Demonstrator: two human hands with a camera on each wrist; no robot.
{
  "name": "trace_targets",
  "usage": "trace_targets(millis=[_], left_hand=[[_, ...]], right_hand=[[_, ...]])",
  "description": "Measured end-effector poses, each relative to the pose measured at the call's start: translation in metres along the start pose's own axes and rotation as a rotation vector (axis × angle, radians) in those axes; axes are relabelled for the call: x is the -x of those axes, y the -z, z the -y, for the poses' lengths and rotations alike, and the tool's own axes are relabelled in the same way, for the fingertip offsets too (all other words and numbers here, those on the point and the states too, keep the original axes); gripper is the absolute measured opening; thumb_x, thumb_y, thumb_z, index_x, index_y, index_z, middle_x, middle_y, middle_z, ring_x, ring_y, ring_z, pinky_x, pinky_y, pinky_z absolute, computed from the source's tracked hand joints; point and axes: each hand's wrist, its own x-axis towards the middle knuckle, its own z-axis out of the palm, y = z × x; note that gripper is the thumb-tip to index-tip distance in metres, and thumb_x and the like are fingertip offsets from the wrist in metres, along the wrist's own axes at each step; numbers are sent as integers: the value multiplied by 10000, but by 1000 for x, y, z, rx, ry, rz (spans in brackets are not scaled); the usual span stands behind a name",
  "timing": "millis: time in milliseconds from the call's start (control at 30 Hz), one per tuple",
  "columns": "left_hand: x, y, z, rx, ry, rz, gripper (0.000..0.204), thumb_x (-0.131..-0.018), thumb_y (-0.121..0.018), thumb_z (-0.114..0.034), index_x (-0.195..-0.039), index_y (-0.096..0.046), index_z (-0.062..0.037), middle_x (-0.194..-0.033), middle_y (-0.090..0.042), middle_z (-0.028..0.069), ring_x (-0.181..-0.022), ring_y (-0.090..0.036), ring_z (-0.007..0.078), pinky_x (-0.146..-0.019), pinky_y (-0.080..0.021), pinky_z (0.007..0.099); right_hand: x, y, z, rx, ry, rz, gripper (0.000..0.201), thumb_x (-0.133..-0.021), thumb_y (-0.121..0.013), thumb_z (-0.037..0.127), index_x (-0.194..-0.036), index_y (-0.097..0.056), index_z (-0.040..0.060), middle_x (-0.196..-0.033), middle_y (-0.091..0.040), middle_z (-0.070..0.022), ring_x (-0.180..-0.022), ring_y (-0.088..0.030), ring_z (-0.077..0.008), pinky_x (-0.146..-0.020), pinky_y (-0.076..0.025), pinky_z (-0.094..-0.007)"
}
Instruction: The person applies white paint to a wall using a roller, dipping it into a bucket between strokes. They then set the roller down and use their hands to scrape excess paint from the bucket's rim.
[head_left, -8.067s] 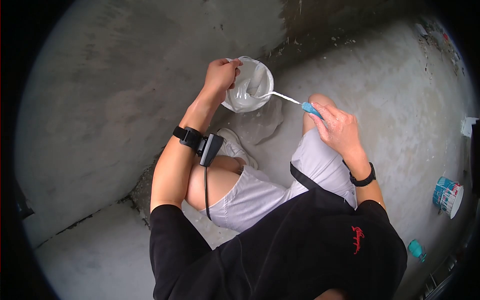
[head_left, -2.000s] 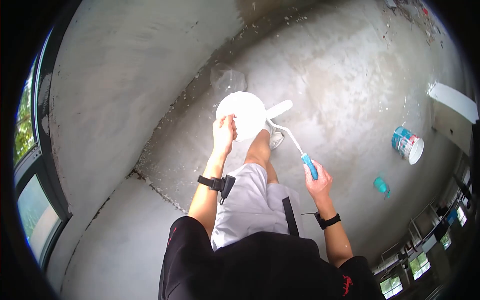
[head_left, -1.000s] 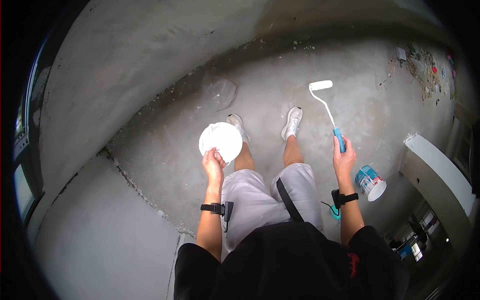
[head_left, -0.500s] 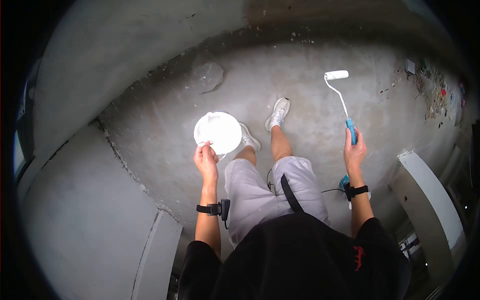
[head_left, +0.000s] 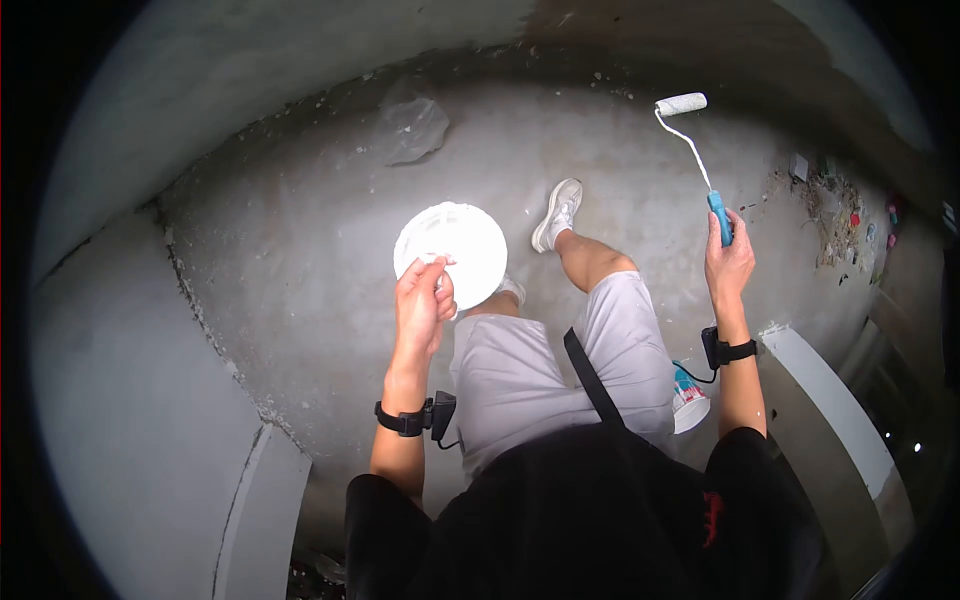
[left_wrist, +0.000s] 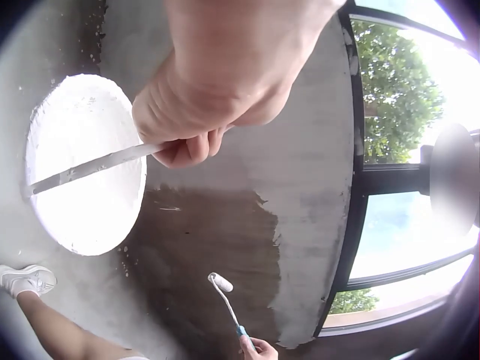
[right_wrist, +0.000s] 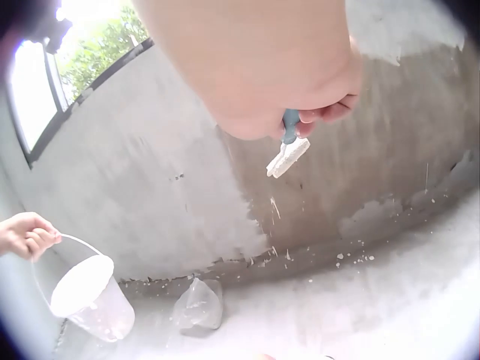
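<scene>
My left hand [head_left: 422, 300] grips the thin handle [left_wrist: 97, 166] of a white bucket [right_wrist: 111, 311], which hangs over the floor in front of my left leg. White paint shows inside the bucket in the left wrist view. My right hand [head_left: 730, 262] grips the blue handle of a paint roller [head_left: 682, 104], with fingers curled round it. The roller's white-coated sleeve points away from me toward the wall, well to the right of the bucket. In the right wrist view my hand hides much of the roller's handle.
Ahead stands a grey wall [right_wrist: 157, 202] with a darker brownish area [right_wrist: 315, 172]. A clear plastic bag [head_left: 415, 135] lies near the wall's foot. A blue-and-white painted bucket [head_left: 690, 402] is beside my right leg, a low ledge [head_left: 835, 415] and debris [head_left: 840, 215] farther right.
I have risen from a crouch, lifting the bucket by its handle. The roller has come out of the bucket and moved right and forward. My view has turned, and my feet have shifted.
</scene>
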Motion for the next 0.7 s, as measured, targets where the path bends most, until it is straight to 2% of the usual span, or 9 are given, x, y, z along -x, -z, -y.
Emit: trace_targets(millis=[100,200,267,467,600,700], left_hand=[[-15,-8,-7,-80,14,29,167,-1016,-507,-173,-1000,-589,-28,-592,-390,-46,-438,-254,31,-409,-183,223],[-33,-16,-10,-130,-4,-14,155,-1001,-536,-180,-995,-601,-40,-586,-404,-54,-438,-257,22,-402,-187,225],[-47,-23,-11,-170,4,-39,147,-994,-534,-172,-992,-604,-42,-586,-405,-54,-437,-258,22,-402,-186,225],[-133,-57,-16,-330,-52,-105,151,-989,-526,-160,-999,-612,-36,-598,-398,-51,-446,-252,19,-409,-182,216],[-201,-72,-18,-451,-76,-27,179,-996,-513,-177,-1008,-611,-27,-619,-421,-44,-462,-262,17,-424,-192,211],[-249,-80,-17,-477,-59,71,186,-997,-508,-179,-1008,-610,-24,-619,-428,-43,-455,-255,17,-420,-186,216]], right_hand=[[-34,-2,9,-11,57,-23,321,-934,-652,321,-1088,-666,40,-967,-704,-173,-857,-682,-350,-748,-531,-404],[-75,-7,16,-25,136,-18,332,-932,-650,331,-1087,-671,38,-946,-704,-166,-833,-680,-348,-734,-531,-403],[-99,-20,10,-48,197,90,334,-928,-651,339,-1084,-678,44,-922,-701,-163,-809,-677,-350,-717,-529,-402],[-166,-132,-12,-161,299,187,341,-918,-654,359,-1076,-686,58,-892,-701,-169,-801,-680,-346,-700,-528,-403],[-198,-201,-6,-208,260,231,358,-925,-638,380,-1077,-689,61,-876,-702,-164,-799,-680,-347,-690,-527,-402],[-215,-236,-8,-230,314,226,376,-934,-619,398,-1084,-689,60,-862,-699,-164,-787,-673,-357,-675,-524,-397]])
